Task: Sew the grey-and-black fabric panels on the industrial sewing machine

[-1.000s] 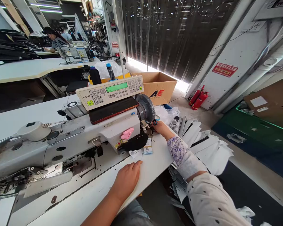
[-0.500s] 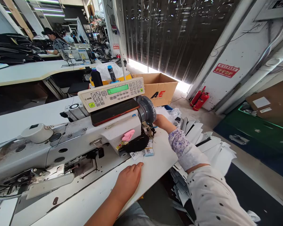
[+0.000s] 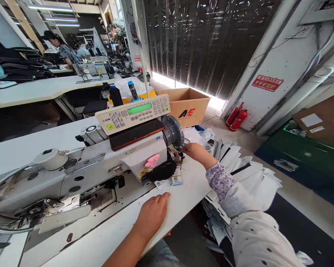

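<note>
Sewing machines: two; the near one (image 3: 104, 168) at left, the far one (image 3: 96, 69) on another bench.
Thread cones: two, one black (image 3: 115, 95) and one with a blue top (image 3: 133, 91), beyond the control panel.
Control panel: one (image 3: 133, 112), screen lit green, above one dark flat device (image 3: 137, 134).
Left hand: one (image 3: 153, 212), palm down on the tabletop (image 3: 114, 231), fingers drawn together; whether they pinched anything could not be told.
Pink item: one (image 3: 152, 161), on the near machine's right end.
Labels: one loose white tag (image 3: 161, 184) and one banded bundle (image 3: 176, 178), below a black fuzzy piece (image 3: 163, 170).
Handwheel: one (image 3: 173, 130), at the machine's right end.
Right hand: one (image 3: 197, 152), fingertips bent at a small blue item (image 3: 186, 149) just below the handwheel; its grip could not be told.
Cartons: one open box (image 3: 191, 111), far side.
Extinguishers: two, red (image 3: 237, 118), far right.
</note>
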Available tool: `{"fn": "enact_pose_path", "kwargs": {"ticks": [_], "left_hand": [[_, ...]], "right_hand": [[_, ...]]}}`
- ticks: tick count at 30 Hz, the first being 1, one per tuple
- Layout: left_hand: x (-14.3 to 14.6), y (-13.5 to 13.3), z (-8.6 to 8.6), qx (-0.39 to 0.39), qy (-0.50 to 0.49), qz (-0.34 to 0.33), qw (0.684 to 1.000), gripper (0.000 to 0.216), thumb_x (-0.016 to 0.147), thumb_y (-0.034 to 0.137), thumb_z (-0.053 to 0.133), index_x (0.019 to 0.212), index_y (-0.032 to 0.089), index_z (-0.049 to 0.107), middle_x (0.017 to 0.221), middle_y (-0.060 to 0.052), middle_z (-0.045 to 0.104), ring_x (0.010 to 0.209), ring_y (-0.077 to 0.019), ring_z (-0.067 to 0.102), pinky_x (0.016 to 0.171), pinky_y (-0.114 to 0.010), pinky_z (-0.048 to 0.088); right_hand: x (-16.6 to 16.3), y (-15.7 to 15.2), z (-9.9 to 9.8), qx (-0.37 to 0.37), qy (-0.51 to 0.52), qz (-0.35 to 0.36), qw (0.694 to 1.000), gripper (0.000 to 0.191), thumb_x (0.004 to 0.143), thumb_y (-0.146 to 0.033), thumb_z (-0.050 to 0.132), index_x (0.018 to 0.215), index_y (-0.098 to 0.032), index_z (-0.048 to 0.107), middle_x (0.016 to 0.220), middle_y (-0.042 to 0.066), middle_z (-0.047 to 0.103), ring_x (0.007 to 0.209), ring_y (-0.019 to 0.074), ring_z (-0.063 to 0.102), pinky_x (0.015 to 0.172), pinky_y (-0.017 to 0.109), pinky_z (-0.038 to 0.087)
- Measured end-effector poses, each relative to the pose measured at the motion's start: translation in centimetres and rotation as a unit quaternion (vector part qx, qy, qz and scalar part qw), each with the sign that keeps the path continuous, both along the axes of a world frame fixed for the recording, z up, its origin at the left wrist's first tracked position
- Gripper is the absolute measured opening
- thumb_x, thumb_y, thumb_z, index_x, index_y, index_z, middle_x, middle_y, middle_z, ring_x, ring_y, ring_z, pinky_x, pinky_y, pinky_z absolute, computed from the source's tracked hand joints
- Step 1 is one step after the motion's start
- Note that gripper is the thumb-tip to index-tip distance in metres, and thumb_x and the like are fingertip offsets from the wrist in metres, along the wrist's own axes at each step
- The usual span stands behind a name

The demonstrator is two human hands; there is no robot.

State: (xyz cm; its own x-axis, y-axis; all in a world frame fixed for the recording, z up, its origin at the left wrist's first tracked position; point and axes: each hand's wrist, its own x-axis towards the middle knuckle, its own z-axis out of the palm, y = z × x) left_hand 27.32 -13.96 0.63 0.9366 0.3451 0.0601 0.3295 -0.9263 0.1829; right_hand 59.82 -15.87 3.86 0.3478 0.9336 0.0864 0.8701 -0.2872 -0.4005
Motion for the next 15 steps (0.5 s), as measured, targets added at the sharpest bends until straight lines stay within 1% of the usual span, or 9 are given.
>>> {"fn": "enact_pose_path", "kwargs": {"ticks": [2,5,7,9,11,13,15], "left_hand": [[0.0,0.0,0.1,-0.003,-0.001,-0.002,1.000,0.034,0.097,0.018,0.032,0.122,0.019,0.055,0.098,-0.006,0.070,0.085,-0.0177,0.067,0.077,-0.033,0.054],[0.0,-0.1,0.1,-0.003,-0.002,0.002,1.000,0.034,0.097,0.018,0.032,0.121,0.019,0.056,0.096,-0.005,0.070,0.084,-0.0179,0.067,0.076,-0.032,0.054],[0.1,-0.1,0.1,-0.003,-0.004,0.006,1.000,0.034,0.097,0.019,0.032,0.121,0.019,0.056,0.096,-0.005,0.070,0.084,-0.0179,0.067,0.076,-0.032,0.054],[0.1,-0.1,0.1,-0.009,-0.002,0.009,1.000,0.034,0.097,0.019,0.032,0.121,0.019,0.056,0.096,-0.005,0.070,0.084,-0.0181,0.067,0.076,-0.033,0.054],[0.1,-0.1,0.2,-0.019,0.002,0.006,1.000,0.034,0.097,0.018,0.031,0.121,0.019,0.055,0.097,-0.005,0.070,0.084,-0.0185,0.067,0.076,-0.034,0.054],[0.2,-0.1,0.2,-0.030,0.006,0.002,1.000,0.034,0.097,0.017,0.031,0.121,0.019,0.055,0.097,-0.005,0.070,0.084,-0.0185,0.067,0.076,-0.034,0.054],[0.2,0.0,0.1,-0.038,0.007,-0.003,0.999,0.034,0.097,0.017,0.032,0.122,0.019,0.055,0.097,-0.005,0.070,0.084,-0.0182,0.067,0.076,-0.033,0.054]], "right_hand": [[-0.2,0.2,-0.3,0.008,-0.002,-0.005,1.000,0.019,0.088,-0.027,0.056,0.090,-0.021,0.074,0.087,0.009,0.071,0.080,0.0227,0.064,0.069,0.028,0.043],[0.0,1.8,-0.5,0.003,0.013,0.003,1.000,0.013,0.083,-0.020,0.061,0.088,-0.021,0.074,0.083,0.006,0.071,0.077,0.0204,0.064,0.068,0.026,0.043],[0.3,3.2,-0.3,0.004,0.019,0.010,1.000,0.013,0.079,-0.015,0.063,0.086,-0.020,0.073,0.083,0.005,0.071,0.077,0.0192,0.063,0.069,0.024,0.044],[0.6,3.9,0.2,0.015,0.016,0.011,1.000,0.014,0.080,-0.015,0.061,0.086,-0.019,0.073,0.089,0.005,0.072,0.082,0.0195,0.063,0.073,0.025,0.044],[0.7,3.4,0.6,0.031,0.006,0.009,0.999,0.016,0.084,-0.020,0.057,0.091,-0.018,0.072,0.096,0.007,0.071,0.088,0.0206,0.062,0.077,0.026,0.044],[0.5,2.1,0.5,0.043,0.005,0.007,0.999,0.020,0.087,-0.026,0.054,0.095,-0.018,0.070,0.098,0.008,0.070,0.089,0.0212,0.061,0.079,0.028,0.043],[0.3,0.9,0.1,0.046,0.038,0.000,0.998,0.022,0.088,-0.029,0.052,0.096,-0.019,0.069,0.097,0.008,0.070,0.088,0.0211,0.061,0.078,0.029,0.043]]}}
